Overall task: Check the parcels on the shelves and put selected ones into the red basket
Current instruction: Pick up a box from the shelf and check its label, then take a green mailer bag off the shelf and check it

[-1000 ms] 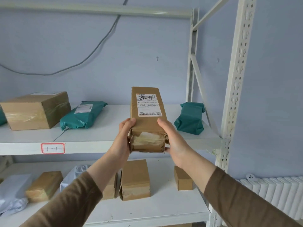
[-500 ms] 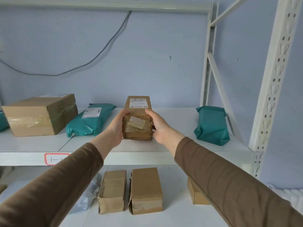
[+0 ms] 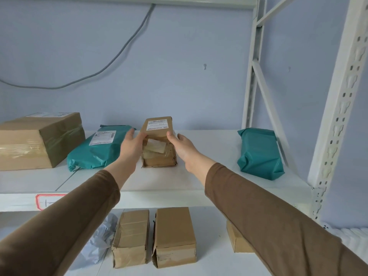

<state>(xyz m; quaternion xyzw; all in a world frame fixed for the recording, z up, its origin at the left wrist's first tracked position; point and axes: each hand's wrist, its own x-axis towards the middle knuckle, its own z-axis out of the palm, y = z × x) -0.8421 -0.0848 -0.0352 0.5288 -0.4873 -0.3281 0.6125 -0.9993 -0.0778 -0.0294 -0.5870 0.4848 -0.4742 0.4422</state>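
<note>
We've got both arms stretched forward and up, brown sleeves covering them to the wrists. Our left hand (image 3: 131, 147) is angled inward, thumb up top, fingers fairly straight and reaching forward. Our right hand (image 3: 184, 148) mirrors it from the other side, palm facing in, thumb up and fingers extended. The two hands sit close together, palms facing each other.

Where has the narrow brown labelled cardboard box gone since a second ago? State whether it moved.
Yes. The narrow brown cardboard box went down and back onto the white upper shelf, between the teal bags.
</note>
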